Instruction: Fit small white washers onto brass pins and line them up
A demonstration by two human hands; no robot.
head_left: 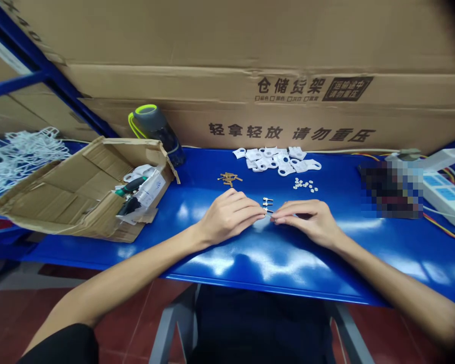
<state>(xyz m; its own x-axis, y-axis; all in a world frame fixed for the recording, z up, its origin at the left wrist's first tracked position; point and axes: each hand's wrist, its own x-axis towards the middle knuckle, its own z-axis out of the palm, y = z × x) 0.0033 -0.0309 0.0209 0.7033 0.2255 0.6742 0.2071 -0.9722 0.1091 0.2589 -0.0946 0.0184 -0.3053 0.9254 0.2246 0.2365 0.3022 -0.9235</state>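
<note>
My left hand [231, 216] is closed, its fingertips pressed together over the blue table. Facing it, my right hand [307, 217] is closed in a pinch, the fingertips almost meeting those of the left. A tiny thin part seems to sit between them, too small and covered to name. Just beyond the fingertips lies a short row of small metal pins with white ends [267, 201]. Behind my left hand is a little pile of brass-coloured pieces [229, 178]. Small white beads or caps [304, 185] are scattered behind my right hand.
Flat white pieces with round holes [278, 160] lie at the back. On the left stand an open cardboard box [72, 194] holding a green-handled tool [132, 186], a dark bottle [157, 129] and white cords [20, 156]. A white power strip [445, 194] sits right.
</note>
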